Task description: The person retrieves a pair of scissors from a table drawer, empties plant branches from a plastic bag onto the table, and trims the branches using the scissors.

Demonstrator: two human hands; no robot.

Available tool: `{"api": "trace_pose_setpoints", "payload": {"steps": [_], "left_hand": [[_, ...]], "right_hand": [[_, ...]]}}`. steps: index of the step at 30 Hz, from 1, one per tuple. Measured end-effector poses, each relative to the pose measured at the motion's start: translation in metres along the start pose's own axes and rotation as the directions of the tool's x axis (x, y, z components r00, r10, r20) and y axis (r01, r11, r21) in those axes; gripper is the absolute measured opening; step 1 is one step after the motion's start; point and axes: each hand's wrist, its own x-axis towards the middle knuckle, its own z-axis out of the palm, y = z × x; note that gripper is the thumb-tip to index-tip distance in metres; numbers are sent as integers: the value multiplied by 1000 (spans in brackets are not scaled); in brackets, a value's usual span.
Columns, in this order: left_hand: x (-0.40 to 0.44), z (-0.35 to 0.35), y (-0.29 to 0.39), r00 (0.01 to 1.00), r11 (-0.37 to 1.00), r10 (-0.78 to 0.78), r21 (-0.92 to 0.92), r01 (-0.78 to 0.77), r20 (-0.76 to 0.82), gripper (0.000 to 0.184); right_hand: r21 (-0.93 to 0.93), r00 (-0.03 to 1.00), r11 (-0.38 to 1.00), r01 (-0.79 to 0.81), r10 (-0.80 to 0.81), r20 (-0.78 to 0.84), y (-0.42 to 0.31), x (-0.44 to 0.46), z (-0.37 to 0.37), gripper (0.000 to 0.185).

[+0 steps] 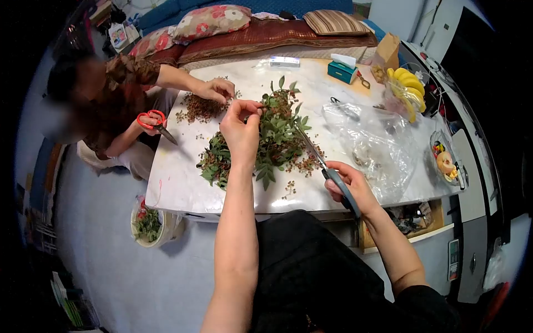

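A heap of green leafy sprigs with small reddish-brown berries [269,136] lies on the white table [172,191]. At its upper left edge, my left hand [241,133] is closed in a pinch on a thin sprig, whose end merges with the heap. In my right hand [355,186] are scissors [343,190] with grey handles. Their blades point up and left into the leaves at the heap's right side. Loose berries [305,165] are scattered between the scissors and the leaves.
Across the left corner, another person's hand [218,90] reaches over a berry pile [201,108]; their other hand holds red scissors [151,120]. A clear plastic bag [377,147], bananas [410,86] and a tissue box [341,72] are to the right. A bin [165,226] stands below left; a drawer [411,238] is open.
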Motion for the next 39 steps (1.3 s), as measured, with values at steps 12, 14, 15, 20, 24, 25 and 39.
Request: {"api": "trace_pose_setpoints", "payload": {"steps": [12, 14, 15, 20, 24, 25, 39], "left_hand": [[-21, 19, 9, 963, 950, 206, 201, -240, 176, 12], [-22, 19, 6, 983, 983, 100, 139, -122, 156, 13], [-22, 19, 5, 982, 983, 99, 139, -122, 159, 13], [-24, 21, 4, 962, 983, 136, 89, -160, 236, 14], [-27, 25, 18, 919, 945, 207, 176, -277, 335, 14], [-28, 26, 19, 912, 950, 184, 173, -261, 366, 15], [-31, 30, 18, 886, 919, 158, 264, -293, 435, 24]], "right_hand": [[264, 999, 964, -39, 35, 20, 0, -2, 7, 40], [282, 998, 958, -52, 43, 39, 1, -4, 7, 40], [284, 998, 957, -53, 44, 37, 1, -5, 6, 40], [271, 997, 961, -49, 33, 65, -8, -12, 2, 41], [172, 1000, 985, -9, 9, -1, -19, -18, -13, 43], [143, 999, 990, 3, 2, -32, -21, -18, -18, 43], [-229, 999, 973, -34, 32, -12, -55, -16, -56, 38]]}}
